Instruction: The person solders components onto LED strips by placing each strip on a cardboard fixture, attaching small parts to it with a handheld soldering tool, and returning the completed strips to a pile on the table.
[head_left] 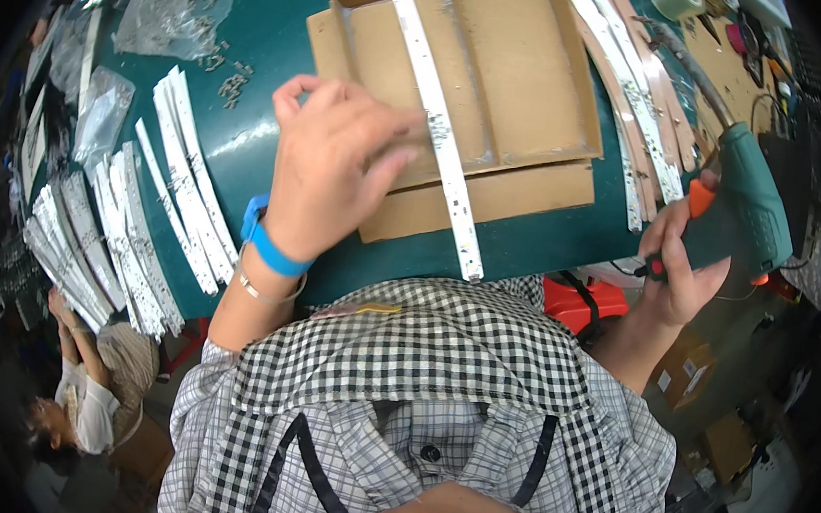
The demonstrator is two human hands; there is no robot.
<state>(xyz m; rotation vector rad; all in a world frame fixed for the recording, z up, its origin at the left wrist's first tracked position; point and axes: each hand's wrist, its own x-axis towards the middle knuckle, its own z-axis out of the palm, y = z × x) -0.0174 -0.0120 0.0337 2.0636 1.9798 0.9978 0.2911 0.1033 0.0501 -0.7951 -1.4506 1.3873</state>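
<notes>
From here I see the right hand (672, 269) gripping the gun (760, 202) aside, likely giving the half-curled left hand (333, 162) strip (453, 190) access.

Two bare hands (331, 159), and that's one blue wristband (275, 254) between them! One teal-green pistol-shaped tool (757, 199), one brown cardboard tray (528, 49), one long white component-dotted strip (442, 143) across it, at least two clear plastic bags (181, 7); other white strips (132, 244), too overlapped to count.

The tray (531, 73) is matt cardboard, the white strip (448, 168) smooth; the tool (761, 192) plastic, its nozzle (702, 83) dull metal; bag (174, 8) glossy plastic; bench (264, 38) smooth; apron (422, 349) cloth.
</notes>
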